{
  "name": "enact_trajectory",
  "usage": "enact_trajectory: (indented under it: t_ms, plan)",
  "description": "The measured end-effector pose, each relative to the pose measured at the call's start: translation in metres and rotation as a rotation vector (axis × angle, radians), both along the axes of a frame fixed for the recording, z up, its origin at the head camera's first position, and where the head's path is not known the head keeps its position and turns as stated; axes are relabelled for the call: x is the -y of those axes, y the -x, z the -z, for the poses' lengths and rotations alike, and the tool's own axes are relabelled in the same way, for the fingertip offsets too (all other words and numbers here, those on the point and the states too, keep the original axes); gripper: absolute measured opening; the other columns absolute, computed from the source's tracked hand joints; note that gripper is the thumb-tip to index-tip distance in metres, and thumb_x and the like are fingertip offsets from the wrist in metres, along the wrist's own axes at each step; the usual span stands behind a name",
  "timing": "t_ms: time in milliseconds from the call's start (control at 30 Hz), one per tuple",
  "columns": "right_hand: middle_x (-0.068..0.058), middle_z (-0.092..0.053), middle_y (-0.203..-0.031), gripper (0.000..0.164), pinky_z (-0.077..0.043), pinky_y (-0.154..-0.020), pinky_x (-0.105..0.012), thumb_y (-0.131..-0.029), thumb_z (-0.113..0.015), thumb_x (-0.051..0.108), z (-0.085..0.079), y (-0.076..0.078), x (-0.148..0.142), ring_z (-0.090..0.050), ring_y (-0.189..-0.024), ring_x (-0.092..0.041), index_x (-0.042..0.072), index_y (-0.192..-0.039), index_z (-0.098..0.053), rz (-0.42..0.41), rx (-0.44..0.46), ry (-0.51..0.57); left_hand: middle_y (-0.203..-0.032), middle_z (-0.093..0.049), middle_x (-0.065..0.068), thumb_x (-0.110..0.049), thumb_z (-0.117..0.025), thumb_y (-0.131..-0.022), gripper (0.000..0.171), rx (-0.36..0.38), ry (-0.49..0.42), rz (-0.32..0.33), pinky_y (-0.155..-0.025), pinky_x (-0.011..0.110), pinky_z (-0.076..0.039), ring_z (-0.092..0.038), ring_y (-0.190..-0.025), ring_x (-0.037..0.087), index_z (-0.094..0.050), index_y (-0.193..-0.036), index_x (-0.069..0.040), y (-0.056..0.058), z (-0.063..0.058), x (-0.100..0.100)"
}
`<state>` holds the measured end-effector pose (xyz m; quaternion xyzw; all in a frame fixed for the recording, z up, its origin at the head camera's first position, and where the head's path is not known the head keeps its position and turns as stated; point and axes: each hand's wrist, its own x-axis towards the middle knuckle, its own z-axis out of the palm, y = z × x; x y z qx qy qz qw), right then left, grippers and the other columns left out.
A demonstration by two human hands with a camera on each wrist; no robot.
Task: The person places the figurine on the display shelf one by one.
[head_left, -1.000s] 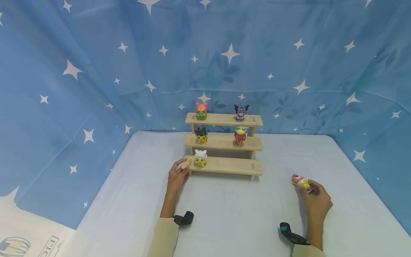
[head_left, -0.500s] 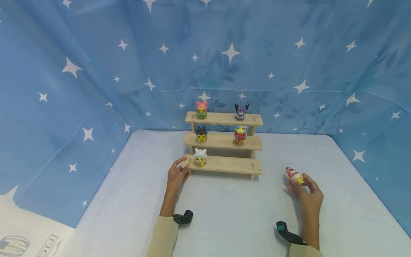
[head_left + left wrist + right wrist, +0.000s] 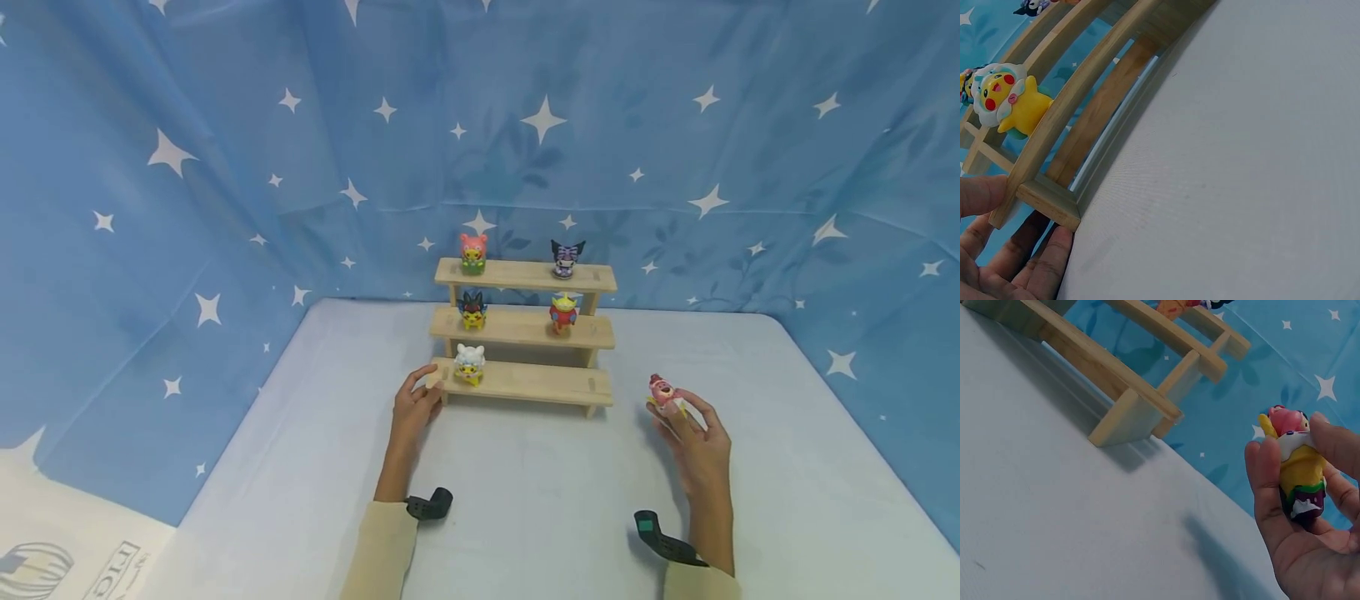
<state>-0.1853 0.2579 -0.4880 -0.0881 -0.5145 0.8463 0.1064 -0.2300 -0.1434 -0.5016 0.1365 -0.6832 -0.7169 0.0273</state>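
Note:
My left hand (image 3: 414, 412) grips the left end of the bottom board of a three-tier wooden display stand (image 3: 536, 382); in the left wrist view the thumb lies on the board and the fingers are beneath it. To the right of the stand, my right hand (image 3: 699, 446) holds a small toy figurine (image 3: 1302, 465) above the table. That figurine has a pink head, white collar, yellow body and dark purple base, and stands nearly upright between thumb and fingers. On the bottom tier's left end is a white-hooded yellow figurine (image 3: 469, 365).
The middle tier bears a dark-eared yellow figurine (image 3: 472, 312) and a red-clothed one (image 3: 563, 314). On top are a pink-and-green figurine (image 3: 473, 255) and a black-and-purple one (image 3: 566, 260). A blue star-patterned curtain (image 3: 405, 167) hangs behind the white table (image 3: 525, 517).
My right hand has moved left and farther forward with the figurine, which has turned from lying tilted to nearly upright. The left hand keeps its place on the stand.

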Motion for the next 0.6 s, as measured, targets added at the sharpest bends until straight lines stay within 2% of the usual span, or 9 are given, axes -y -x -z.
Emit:
enact_trajectory:
  t_ms: [100, 233, 333, 467, 600]
  plan:
    - [0.005, -0.07, -0.111, 0.032, -0.057, -0.079, -0.024, -0.096, -0.059, 0.005, 0.0, 0.001, 0.004, -0.073, -0.09, -0.015, 0.009, -0.127, -0.05, -0.006, -0.008, -0.016, -0.094, -0.072, 0.004, -0.018, -0.065, -0.094, 0.038, 0.006, 0.004, -0.007, -0.077, 0.026, -0.054, -0.064, -0.087, 0.016, -0.059, -0.131, -0.023, 0.0, -0.001, -0.001]
    - [0.003, -0.065, -0.115, 0.041, -0.056, -0.082, -0.026, -0.095, -0.059, 0.0, -0.002, 0.002, 0.007, -0.073, -0.092, -0.016, 0.004, -0.132, -0.043, -0.028, -0.026, -0.027, -0.099, -0.073, 0.001, -0.019, -0.066, -0.094, 0.039, 0.015, 0.011, -0.007, -0.079, 0.026, -0.054, -0.065, -0.09, 0.015, -0.059, -0.131, -0.025, 0.0, -0.001, -0.001]
    - [0.002, -0.061, -0.119, 0.044, -0.055, -0.084, -0.025, -0.094, -0.061, -0.001, -0.003, 0.004, 0.009, -0.072, -0.095, -0.014, 0.001, -0.134, -0.043, -0.05, -0.029, -0.088, -0.099, -0.073, 0.002, -0.019, -0.066, -0.094, 0.038, 0.005, 0.01, -0.004, -0.08, 0.027, -0.054, -0.064, -0.091, 0.015, -0.059, -0.131, -0.025, 0.0, -0.001, -0.001]
    - [0.0, -0.054, -0.122, 0.034, -0.054, -0.085, -0.023, -0.093, -0.065, 0.004, -0.005, 0.005, 0.013, -0.071, -0.097, -0.009, 0.004, -0.126, -0.054, -0.062, -0.012, -0.185, -0.092, -0.071, 0.005, -0.018, -0.065, -0.094, 0.038, -0.02, 0.0, -0.001, -0.078, 0.026, -0.054, -0.063, -0.088, 0.016, -0.059, -0.131, -0.024, -0.001, 0.0, -0.001]
    - [-0.002, -0.053, -0.121, 0.028, -0.054, -0.085, -0.021, -0.094, -0.064, 0.007, -0.007, 0.005, 0.018, -0.071, -0.097, -0.009, 0.006, -0.12, -0.056, -0.073, -0.022, -0.199, -0.088, -0.07, 0.008, -0.016, -0.064, -0.094, 0.038, -0.038, 0.001, 0.005, -0.075, 0.024, -0.053, -0.062, -0.085, 0.015, -0.059, -0.131, -0.022, -0.001, 0.001, -0.002]
